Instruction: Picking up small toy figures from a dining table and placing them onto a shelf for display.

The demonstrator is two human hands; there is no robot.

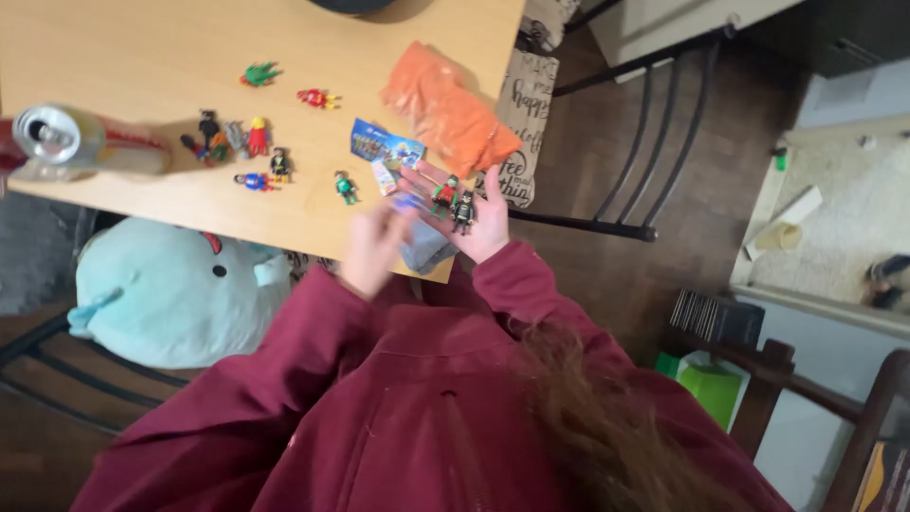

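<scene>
Your right hand (474, 213) lay open, palm cradling two small plastic toy figures (454, 202); left hand (374, 248) blurred, fingers' state unreadable; nine-odd figures (248, 152) already lay on the pale wooden bench (142, 47).

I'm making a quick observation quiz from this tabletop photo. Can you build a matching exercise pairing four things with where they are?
1. drink can
2. orange bag
3. two dark toy figures
4. pale blue plush toy

A. on the open palm of the right hand
B. below the table's edge
C. lying at the table's left edge
D. near the table's right edge

Pairs: 1-C, 2-D, 3-A, 4-B
</scene>
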